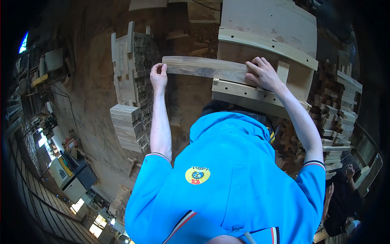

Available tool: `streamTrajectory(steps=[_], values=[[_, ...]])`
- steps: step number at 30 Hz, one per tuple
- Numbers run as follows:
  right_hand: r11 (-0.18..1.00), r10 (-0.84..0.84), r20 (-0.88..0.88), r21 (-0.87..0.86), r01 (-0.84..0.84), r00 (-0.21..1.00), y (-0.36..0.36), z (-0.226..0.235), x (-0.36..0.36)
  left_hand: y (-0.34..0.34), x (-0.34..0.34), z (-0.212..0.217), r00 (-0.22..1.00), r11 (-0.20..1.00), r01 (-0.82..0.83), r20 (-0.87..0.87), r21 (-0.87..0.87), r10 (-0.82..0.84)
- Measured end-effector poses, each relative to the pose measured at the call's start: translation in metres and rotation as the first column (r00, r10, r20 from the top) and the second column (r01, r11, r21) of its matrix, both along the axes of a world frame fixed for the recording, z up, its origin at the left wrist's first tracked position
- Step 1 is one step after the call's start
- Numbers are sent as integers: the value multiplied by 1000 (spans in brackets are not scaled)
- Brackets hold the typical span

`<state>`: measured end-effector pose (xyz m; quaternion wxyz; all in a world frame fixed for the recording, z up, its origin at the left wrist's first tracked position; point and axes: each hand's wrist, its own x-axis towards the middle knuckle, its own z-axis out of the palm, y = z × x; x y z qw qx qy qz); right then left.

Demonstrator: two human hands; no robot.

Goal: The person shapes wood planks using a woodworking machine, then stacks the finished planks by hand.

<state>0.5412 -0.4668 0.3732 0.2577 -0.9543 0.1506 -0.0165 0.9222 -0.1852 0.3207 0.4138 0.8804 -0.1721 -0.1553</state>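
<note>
Toward twelve o'clock, a wooden plank (203, 67) reaches from the left hand (159, 79) to the right hand (266, 76). The left, at eleven, pinches its near end between thumb and fingers. The right, between one and two, lies bent-fingered over the other end; whether it grips, I cannot tell. Drilled bars (268, 46) flank that end. Stacked wood blocks (129, 125) sit around ten o'clock.

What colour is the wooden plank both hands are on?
The wooden plank is pale tan with grey-brown streaks; head view.
</note>
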Motion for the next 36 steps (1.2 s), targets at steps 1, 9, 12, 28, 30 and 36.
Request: streamTrajectory(steps=[1, 9, 12, 28, 30, 36], values=[[998, -28, -20, -54, 27, 999, 3, 5, 1, -1, 3, 2, 1000, 1000, 0, 1, -10, 0], [964, -240, -103, -141, 225, 965, 58, 37, -11, -9, 3, 6, 998, 999, 40, 43, 11, -41], [966, -239, -59, -114, 231, 969, 59, 30, -10, 0, 1, -6, 1000, 997, -5, -21, -76, 4], [955, -267, -25, -140, 261, 963, -23, 34, 28, -85, 35, 34, 950, 921, 286, 48, 266, -309], [953, -263, -16, -157, 257, 965, -53, 29, 38, -129, 29, 69, 778, 816, 437, 297, 379, -554], [951, -249, -14, -191, 242, 968, -142, 31, 89, -245, 91, 70, 310, 456, 659, 337, 598, -889]])
